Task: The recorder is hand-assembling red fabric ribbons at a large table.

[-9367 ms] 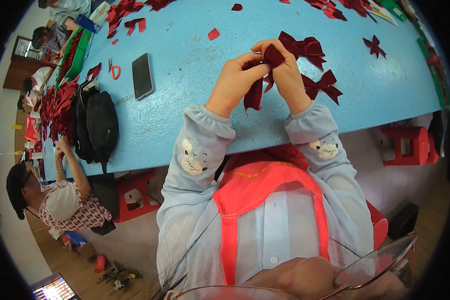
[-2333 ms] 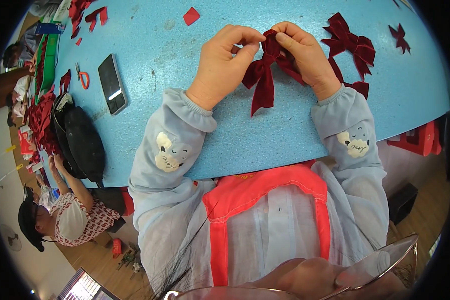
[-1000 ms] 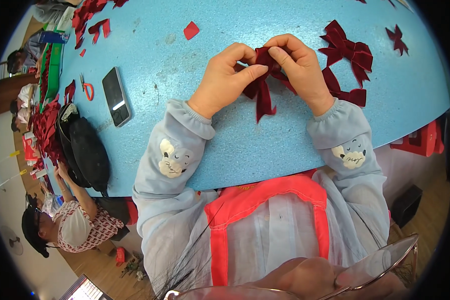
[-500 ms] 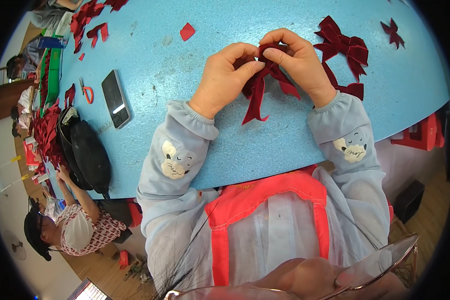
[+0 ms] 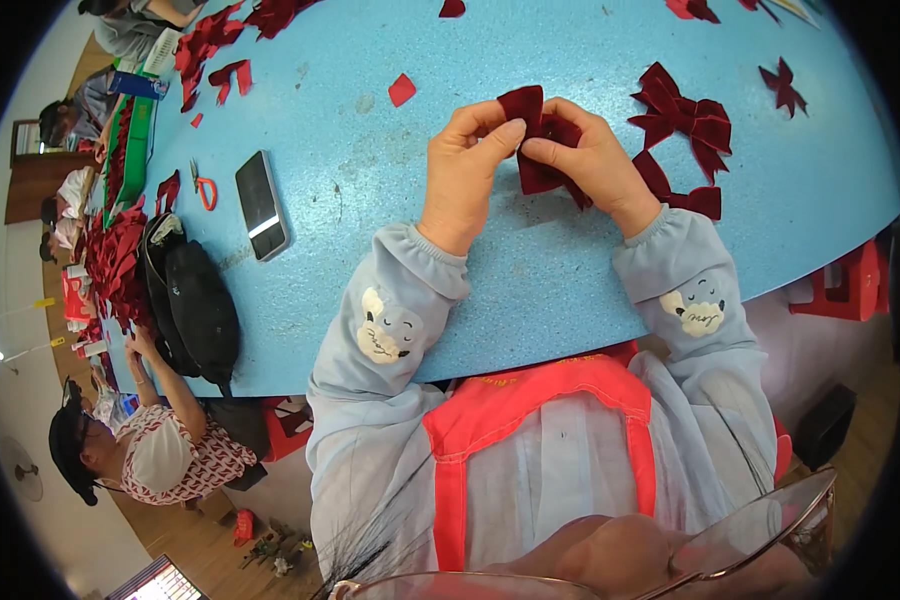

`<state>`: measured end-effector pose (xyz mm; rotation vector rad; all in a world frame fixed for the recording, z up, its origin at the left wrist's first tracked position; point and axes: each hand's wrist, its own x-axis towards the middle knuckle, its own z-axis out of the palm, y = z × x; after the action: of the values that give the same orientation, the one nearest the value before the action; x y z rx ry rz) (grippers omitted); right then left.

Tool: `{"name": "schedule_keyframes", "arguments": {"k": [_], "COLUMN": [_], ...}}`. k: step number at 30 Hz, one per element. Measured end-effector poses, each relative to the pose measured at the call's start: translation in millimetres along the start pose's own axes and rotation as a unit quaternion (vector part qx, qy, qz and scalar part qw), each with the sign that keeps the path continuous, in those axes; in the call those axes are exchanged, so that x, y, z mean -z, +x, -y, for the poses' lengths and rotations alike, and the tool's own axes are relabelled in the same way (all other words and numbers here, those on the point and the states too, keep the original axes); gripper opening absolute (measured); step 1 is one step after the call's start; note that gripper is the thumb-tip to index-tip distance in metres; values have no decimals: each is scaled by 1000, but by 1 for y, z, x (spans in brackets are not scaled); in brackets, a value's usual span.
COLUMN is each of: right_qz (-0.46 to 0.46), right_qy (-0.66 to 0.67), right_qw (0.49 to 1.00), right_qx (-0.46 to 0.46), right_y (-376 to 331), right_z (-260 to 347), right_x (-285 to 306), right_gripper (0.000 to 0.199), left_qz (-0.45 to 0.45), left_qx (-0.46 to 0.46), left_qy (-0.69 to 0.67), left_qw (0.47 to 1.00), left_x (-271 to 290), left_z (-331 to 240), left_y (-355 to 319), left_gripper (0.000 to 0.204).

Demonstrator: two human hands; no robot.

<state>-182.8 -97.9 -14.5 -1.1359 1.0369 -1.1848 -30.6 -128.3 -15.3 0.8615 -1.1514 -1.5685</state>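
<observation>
Pinching a dark red ribbon bow at upper centre, left hand and right hand grasp it above the blue desk.

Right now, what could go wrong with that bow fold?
The dark red ribbon piece is held only by the fingertips of the left hand and right hand; the fold could slip open. Its tail hangs by the finished bows, so it might snag or drag them.
</observation>
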Motion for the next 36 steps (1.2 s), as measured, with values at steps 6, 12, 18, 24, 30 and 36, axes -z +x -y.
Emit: {"name": "schedule_keyframes", "arguments": {"k": [6,12,18,24,30,36], "right_qz": [-31,-91,-55,-20,19,25], "right_qy": [-56,-33,17,25,90,58], "right_qw": [997,993,996,998,996,997], "right_qx": [39,71,73,59,20,47], "right_y": [-2,-7,-5,-8,-6,-2], "right_z": [-1,3,3,7,6,-4], "right_x": [3,-2,8,4,11,21], "right_gripper": [24,21,20,19,21,19], "left_qz": [14,-15,60,50,100,160], "left_qx": [-50,0,-238,-143,-136,-150], "left_qy": [193,-13,211,217,222,297], "left_qw": [980,1000,946,964,960,929], "left_x": [-5,-7,-10,-3,4,4], "left_z": [-14,-8,-8,-9,-22,-26], "left_y": [-2,-4,-3,-1,1,1], "left_gripper": [16,15,14,11,6,8]}}
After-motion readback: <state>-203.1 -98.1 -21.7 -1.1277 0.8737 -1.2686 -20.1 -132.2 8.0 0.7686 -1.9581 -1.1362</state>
